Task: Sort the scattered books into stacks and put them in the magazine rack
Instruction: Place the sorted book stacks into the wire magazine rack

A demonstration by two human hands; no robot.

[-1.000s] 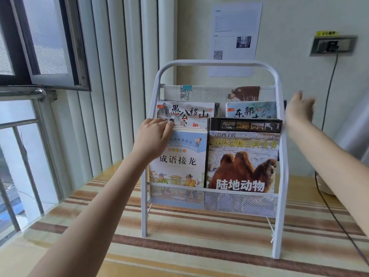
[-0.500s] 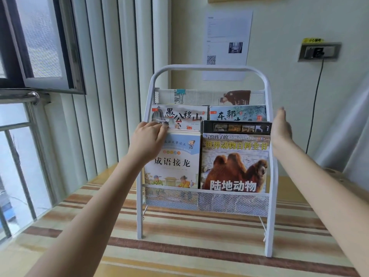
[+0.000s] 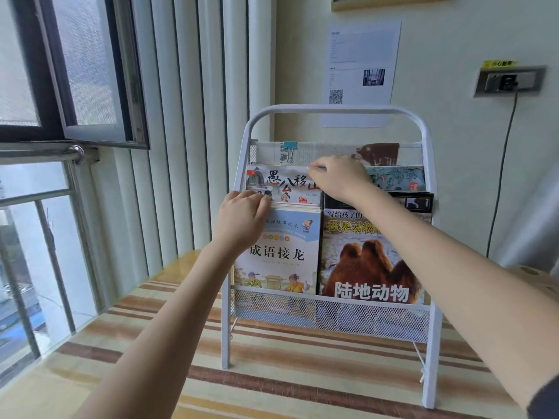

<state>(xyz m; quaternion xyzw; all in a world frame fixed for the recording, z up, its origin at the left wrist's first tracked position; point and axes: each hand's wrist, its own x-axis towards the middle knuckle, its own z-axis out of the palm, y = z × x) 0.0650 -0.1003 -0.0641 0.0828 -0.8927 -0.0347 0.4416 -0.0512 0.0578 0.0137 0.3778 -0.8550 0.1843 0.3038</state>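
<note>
A white metal magazine rack [image 3: 332, 110] stands on a striped surface against the wall. Its front tier holds a pale blue children's book stack [image 3: 284, 252] on the left and a camel-cover animal book [image 3: 372, 261] on the right. The middle tier carries a mountain-picture book [image 3: 281, 182] and a teal-cover book [image 3: 396, 178]. A clipped newspaper [image 3: 305, 152] lies in the back tier. My left hand [image 3: 242, 219] grips the top edge of the blue stack. My right hand [image 3: 338, 176] pinches the top right corner of the mountain-picture book.
An open window with a steel rail [image 3: 45, 152] is on the left, vertical blinds [image 3: 187, 116] beside it. A wall socket [image 3: 508, 81] with a hanging cable [image 3: 502, 164] is at right, a printed sheet [image 3: 363, 71] behind the rack.
My right hand has moved from the rack's right post leftward onto the middle-tier book. The left hand stays on the blue stack. The camera has come closer.
</note>
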